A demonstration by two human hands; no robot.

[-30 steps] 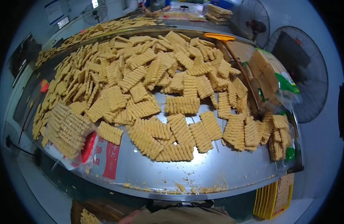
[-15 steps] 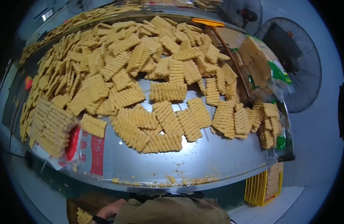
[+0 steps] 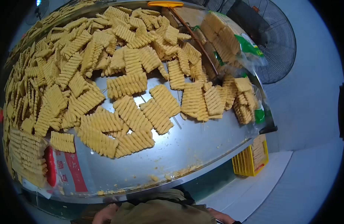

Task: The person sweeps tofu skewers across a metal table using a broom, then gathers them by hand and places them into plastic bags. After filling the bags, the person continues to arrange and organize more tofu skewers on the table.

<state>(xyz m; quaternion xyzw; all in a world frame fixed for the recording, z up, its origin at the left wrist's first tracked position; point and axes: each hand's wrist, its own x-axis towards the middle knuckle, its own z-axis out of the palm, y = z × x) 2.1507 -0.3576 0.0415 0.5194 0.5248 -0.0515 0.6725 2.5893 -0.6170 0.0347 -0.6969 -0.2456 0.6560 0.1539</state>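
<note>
Your left hand point(image 3: 106, 213) and right hand point(image 3: 221, 215) are both below the near edge of the metal surface point(image 3: 190, 143), each only partly in view, so I cannot tell how far open they are or whether they have hold of anything. The ridged slabs point(image 3: 135, 144) lie heaped over the surface's far and left parts, with looser ones near its middle; a yellow crate point(image 3: 242, 162) stands below the surface's right side, and an orange-headed tool point(image 3: 165, 4) lies towards its far edge
</note>
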